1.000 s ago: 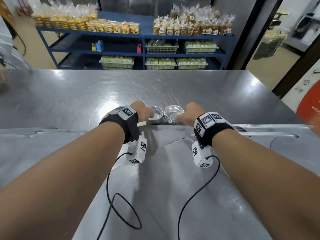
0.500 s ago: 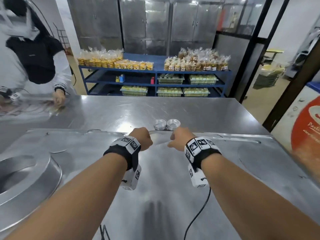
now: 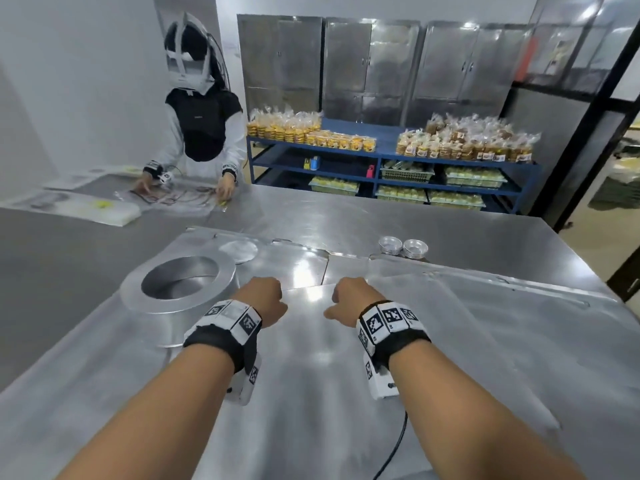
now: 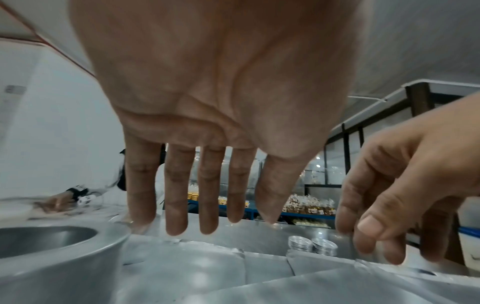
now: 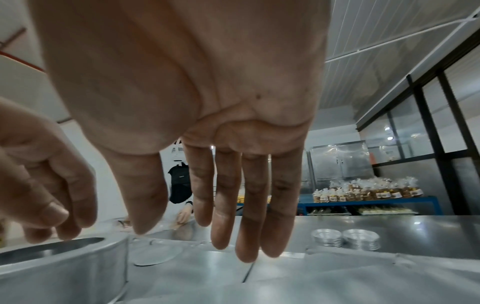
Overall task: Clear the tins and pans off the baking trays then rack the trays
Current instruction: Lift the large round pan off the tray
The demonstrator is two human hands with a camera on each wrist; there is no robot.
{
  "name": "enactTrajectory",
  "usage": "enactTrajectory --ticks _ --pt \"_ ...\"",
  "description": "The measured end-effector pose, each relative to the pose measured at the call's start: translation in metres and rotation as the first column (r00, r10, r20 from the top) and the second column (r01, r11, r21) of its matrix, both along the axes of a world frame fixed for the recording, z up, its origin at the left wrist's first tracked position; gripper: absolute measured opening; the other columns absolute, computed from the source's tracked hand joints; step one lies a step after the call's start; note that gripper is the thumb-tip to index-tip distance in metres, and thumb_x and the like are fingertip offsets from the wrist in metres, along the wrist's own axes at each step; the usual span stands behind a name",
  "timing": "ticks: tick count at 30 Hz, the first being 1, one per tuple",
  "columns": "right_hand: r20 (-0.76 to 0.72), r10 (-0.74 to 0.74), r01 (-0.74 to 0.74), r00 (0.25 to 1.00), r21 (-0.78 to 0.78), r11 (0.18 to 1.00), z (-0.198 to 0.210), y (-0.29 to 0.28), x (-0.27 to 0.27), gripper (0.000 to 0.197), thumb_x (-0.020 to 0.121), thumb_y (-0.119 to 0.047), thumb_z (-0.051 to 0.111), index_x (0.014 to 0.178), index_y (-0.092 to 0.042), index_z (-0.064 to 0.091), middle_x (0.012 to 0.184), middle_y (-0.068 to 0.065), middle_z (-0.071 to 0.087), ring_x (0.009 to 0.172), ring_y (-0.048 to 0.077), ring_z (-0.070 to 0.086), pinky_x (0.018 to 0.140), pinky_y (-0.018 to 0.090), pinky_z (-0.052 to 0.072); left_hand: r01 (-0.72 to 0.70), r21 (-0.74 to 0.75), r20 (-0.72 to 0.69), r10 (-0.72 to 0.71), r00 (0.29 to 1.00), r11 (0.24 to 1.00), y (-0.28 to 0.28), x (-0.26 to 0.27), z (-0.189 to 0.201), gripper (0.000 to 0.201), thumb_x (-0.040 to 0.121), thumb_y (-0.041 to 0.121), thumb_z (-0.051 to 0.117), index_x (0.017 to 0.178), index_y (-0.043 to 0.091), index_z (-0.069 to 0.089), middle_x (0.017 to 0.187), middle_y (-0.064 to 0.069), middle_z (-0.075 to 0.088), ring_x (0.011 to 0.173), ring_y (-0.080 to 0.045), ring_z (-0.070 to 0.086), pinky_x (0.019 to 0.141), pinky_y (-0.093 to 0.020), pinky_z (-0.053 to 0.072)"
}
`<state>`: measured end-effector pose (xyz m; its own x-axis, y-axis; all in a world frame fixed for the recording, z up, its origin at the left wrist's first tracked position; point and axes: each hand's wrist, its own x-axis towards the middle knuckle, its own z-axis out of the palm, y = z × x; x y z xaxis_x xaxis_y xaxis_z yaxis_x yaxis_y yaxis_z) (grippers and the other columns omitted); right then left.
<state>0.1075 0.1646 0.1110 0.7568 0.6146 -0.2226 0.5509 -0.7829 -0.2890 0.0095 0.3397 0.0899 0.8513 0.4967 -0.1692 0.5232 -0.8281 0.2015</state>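
Two short stacks of small round tins (image 3: 401, 247) (image 4: 313, 245) (image 5: 345, 240) stand on the steel table just past the far edge of the overlapping baking trays (image 3: 346, 358). A large round pan (image 3: 180, 289) (image 4: 52, 257) (image 5: 59, 265) sits on the trays at the left, with a flat round disc (image 3: 238, 251) (image 5: 155, 255) behind it. My left hand (image 3: 261, 301) (image 4: 192, 205) and right hand (image 3: 349, 299) (image 5: 233, 216) hover side by side over the trays, well short of the tins. In both wrist views the fingers hang straight and hold nothing.
Another person (image 3: 201, 133) works with clear bags at the table's far left. Blue shelves (image 3: 381, 168) of bagged goods stand behind the table, with steel cabinets (image 3: 370, 71) on the wall. A doorway opens at the right.
Both hands have let go of the small tins and drawn back towards me and to the left. The view has lifted, so the large pan and the other person show.
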Motion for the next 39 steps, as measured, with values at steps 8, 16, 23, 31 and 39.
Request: enactTrajectory --ticks 8,16,23,31,39 --pt "-0.063 0.029 -0.025 0.998 0.073 0.997 -0.027 0.128 -0.059 0.039 0.087 -0.035 0.062 0.119 -0.012 0.063 0.118 0.006 0.063 0.102 0.026 0.065 0.084 0.034 0.055 -0.153 -0.025 0.119 0.155 0.981 0.988 0.104 -0.072 -0.013 0.039 0.092 0.033 0.049 0.123 0.015 0.065 0.117 -0.011 0.066 0.114 -0.034 0.060 0.093 -0.042 0.052" --pt "-0.167 -0.074 0.098 0.983 0.137 0.986 -0.052 0.237 -0.069 0.043 0.089 -0.046 0.057 0.114 -0.011 0.059 0.114 0.008 0.063 0.099 0.027 0.064 0.082 0.035 0.055 -0.432 -0.080 0.174 0.439 0.882 0.899 0.208 -0.111 -0.054 0.058 0.096 0.045 0.055 0.143 0.014 0.042 0.147 -0.014 0.040 0.136 -0.037 0.037 0.106 -0.046 0.040" --pt "-0.303 -0.296 0.366 0.906 0.207 0.907 -0.090 0.287 -0.065 0.068 0.084 -0.058 0.061 0.125 -0.005 0.049 0.119 0.014 0.059 0.104 0.033 0.063 0.083 0.038 0.054 -0.564 -0.409 0.083 0.645 0.760 0.717 0.263 -0.109 -0.082 0.086 0.093 0.050 0.062 0.147 -0.007 0.025 0.137 -0.029 0.053 0.126 -0.044 0.053 0.100 -0.044 0.045" --pt "-0.405 -0.398 0.531 0.823 0.300 0.793 -0.087 0.294 -0.064 0.071 0.070 -0.041 0.074 0.119 -0.008 0.036 0.109 0.012 0.056 0.093 0.037 0.065 0.073 0.050 0.060 -0.586 -0.545 0.114 0.746 0.656 0.599 0.263 -0.099 -0.072 0.076 0.056 0.048 0.073 0.109 0.007 0.037 0.102 -0.020 0.064 0.080 -0.044 0.069 0.074 -0.049 0.061" --pt "-0.381 -0.432 0.573 0.818 0.468 0.673 -0.058 0.224 -0.057 0.069 0.065 -0.035 0.076 0.112 -0.012 0.031 0.105 0.011 0.059 0.090 0.036 0.064 0.080 0.048 0.057 -0.486 -0.579 0.244 0.708 0.663 0.655 0.211 -0.092 -0.028 0.074 0.055 0.040 0.077 0.107 0.011 0.033 0.109 -0.017 0.059 0.086 -0.042 0.067 0.075 -0.052 0.061"
